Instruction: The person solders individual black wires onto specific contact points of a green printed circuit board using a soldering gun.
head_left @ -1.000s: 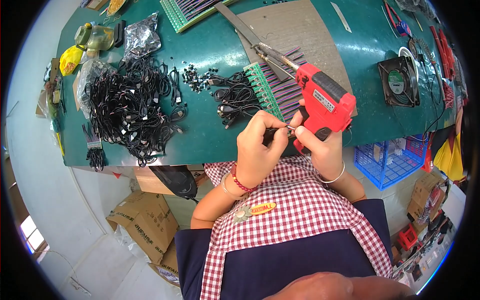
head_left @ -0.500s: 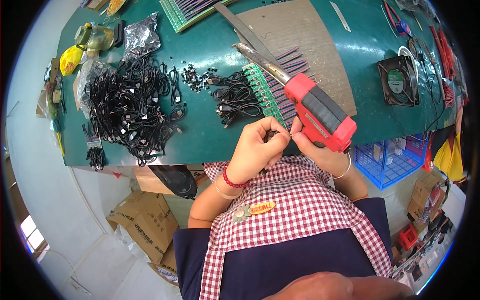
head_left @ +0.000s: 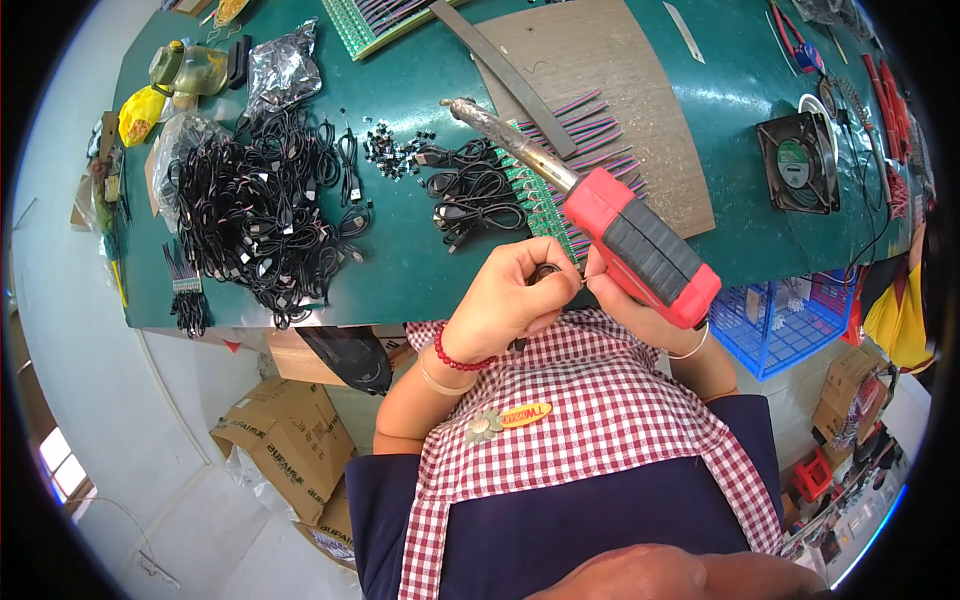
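Observation:
In the middle, at the table's front edge, my left hand [head_left: 515,290] is closed on a black cable [head_left: 543,271], and thin wire ends stick out at its fingertips. My right hand [head_left: 640,312] touches those wire ends with thumb and finger. It also holds a red and black soldering gun [head_left: 645,240], whose metal barrel points up and left over the table. Beneath the barrel lies a strip of green circuit boards [head_left: 540,195] with rows of purple, pink and black wires. Part of the strip is hidden by the gun and my hands.
On the left lies a big heap of black USB cables [head_left: 255,215]; a smaller bundle [head_left: 475,195] is beside the boards. Small black and silver parts [head_left: 392,150] lie between them. A metal bar [head_left: 505,80] crosses a brown board [head_left: 650,130]. Right: a fan [head_left: 797,162] and blue crate [head_left: 765,325].
The soldering gun has tilted: its tip has shifted left and slightly down, and its rear end down and right. My left hand stays almost in place with the cable.

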`<state>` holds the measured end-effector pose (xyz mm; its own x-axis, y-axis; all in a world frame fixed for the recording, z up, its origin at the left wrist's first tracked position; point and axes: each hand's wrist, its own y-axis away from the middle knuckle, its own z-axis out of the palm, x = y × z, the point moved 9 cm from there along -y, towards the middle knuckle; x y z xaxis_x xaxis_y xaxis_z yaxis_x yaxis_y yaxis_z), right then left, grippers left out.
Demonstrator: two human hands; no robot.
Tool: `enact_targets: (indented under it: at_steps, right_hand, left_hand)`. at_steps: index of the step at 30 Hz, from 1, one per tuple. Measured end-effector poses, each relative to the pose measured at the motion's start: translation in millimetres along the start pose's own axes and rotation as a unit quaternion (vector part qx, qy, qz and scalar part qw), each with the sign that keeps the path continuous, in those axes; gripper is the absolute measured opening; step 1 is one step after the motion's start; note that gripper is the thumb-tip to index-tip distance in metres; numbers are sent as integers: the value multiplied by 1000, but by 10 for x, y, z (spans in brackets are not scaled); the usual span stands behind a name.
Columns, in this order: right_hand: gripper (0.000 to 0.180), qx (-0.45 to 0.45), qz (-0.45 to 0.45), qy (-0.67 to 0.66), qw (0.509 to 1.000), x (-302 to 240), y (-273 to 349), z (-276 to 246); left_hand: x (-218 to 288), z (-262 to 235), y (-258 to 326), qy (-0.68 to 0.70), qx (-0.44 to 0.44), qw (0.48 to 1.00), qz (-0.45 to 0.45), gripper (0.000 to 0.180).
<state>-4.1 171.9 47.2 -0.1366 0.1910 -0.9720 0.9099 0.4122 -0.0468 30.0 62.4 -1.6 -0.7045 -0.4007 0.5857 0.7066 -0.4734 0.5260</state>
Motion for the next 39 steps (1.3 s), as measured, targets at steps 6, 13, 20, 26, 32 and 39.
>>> enact_targets:
  at_steps: [6, 13, 20, 26, 32, 39]
  right_hand:
    - [17, -5, -80, 40, 996, -224, -55, -30]
    - [25, 38, 126, -107, 986, 185, 32, 22]
    - [13, 112, 130, -183, 968, 172, 5, -53]
    - [45, 78, 151, -169, 971, 216, 0, 2]
    - [45, 79, 152, -166, 971, 225, 4, 18]
    - [43, 72, 130, -140, 979, 196, -9, 16]
  left_hand:
    - [6, -25, 9, -35, 10, 999, 1, 5]
    - [321, 22, 86, -272, 67, 928, 245, 8]
    - [605, 118, 226, -439, 144, 806, 371, 15]
    - [585, 220, 275, -513, 175, 720, 433, 19]
    - [608, 343, 328, -564, 170, 652, 476, 21]
    - [577, 280, 328, -520, 195, 688, 468, 21]
